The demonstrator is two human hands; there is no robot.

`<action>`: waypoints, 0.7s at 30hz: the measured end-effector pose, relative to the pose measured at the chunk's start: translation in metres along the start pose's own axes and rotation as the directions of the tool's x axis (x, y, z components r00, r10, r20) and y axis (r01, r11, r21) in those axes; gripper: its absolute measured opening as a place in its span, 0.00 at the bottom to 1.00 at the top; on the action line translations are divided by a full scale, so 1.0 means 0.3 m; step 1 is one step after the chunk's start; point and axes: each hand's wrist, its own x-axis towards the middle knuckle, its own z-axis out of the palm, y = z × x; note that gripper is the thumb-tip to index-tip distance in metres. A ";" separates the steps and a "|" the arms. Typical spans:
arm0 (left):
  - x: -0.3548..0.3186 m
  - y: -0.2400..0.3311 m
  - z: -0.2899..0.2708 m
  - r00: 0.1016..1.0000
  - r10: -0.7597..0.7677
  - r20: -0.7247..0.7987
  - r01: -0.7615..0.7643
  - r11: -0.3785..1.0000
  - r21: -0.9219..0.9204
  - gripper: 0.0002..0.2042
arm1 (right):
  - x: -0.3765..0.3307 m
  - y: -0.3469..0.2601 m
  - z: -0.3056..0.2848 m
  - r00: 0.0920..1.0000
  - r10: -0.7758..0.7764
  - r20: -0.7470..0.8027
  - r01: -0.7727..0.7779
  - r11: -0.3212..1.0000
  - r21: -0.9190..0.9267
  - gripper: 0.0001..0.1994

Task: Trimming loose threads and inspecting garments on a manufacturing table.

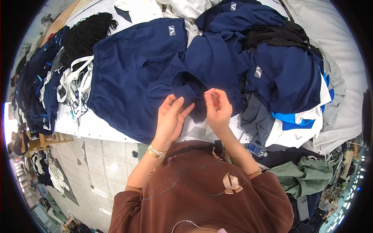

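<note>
A dark navy fabric garment's gathered waistband (pixel 185 90) lies just beyond both hands. The left hand (pixel 171 116), fingers spread, touches its hem; the right hand (pixel 218 110) pinches a small red tool beside it.

Navy blue shorts (pixel 132 73) of smooth matt woven cloth, gathered at the waistband; white table covering (pixel 93 126) of plain matt cloth; black cords (pixel 83 35) in a rough, stringy heap. Gold metal bracelet (pixel 156 152), glossy; pale floor tiles (pixel 97 163), smooth with a slight sheen; brown matt cloth top (pixel 202 190).
</note>
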 end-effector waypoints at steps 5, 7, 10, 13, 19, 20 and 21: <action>-0.006 0.004 0.016 1.000 -0.022 0.001 0.022 0.999 -0.049 0.04 | -0.014 0.006 -0.022 0.992 -0.032 0.123 0.032 0.999 0.001 0.07; -0.004 0.000 0.019 1.000 -0.021 -0.006 0.021 0.999 -0.048 0.04 | -0.011 0.008 -0.030 0.987 -0.057 0.150 0.074 0.991 -0.115 0.10; -0.001 -0.008 0.014 1.000 -0.005 0.014 0.006 0.998 -0.066 0.04 | -0.012 0.009 -0.039 0.978 -0.082 0.194 0.139 0.943 -0.303 0.12; 0.000 -0.013 0.018 1.000 -0.005 -0.004 0.005 0.999 -0.051 0.04 | -0.013 0.008 -0.039 0.969 -0.138 0.206 0.202 0.922 -0.330 0.12; -0.004 -0.018 0.019 1.000 0.011 0.025 -0.010 1.000 -0.028 0.05 | -0.002 -0.016 -0.032 0.957 -0.171 0.233 0.254 0.883 -0.394 0.10; -0.005 -0.022 0.018 0.999 0.015 0.028 -0.015 1.000 -0.027 0.05 | 0.001 -0.015 -0.032 0.955 -0.178 0.238 0.264 0.879 -0.398 0.11; -0.006 -0.024 0.016 0.999 0.020 0.031 -0.020 0.999 -0.026 0.05 | 0.004 -0.014 -0.031 0.952 -0.186 0.244 0.273 0.874 -0.402 0.12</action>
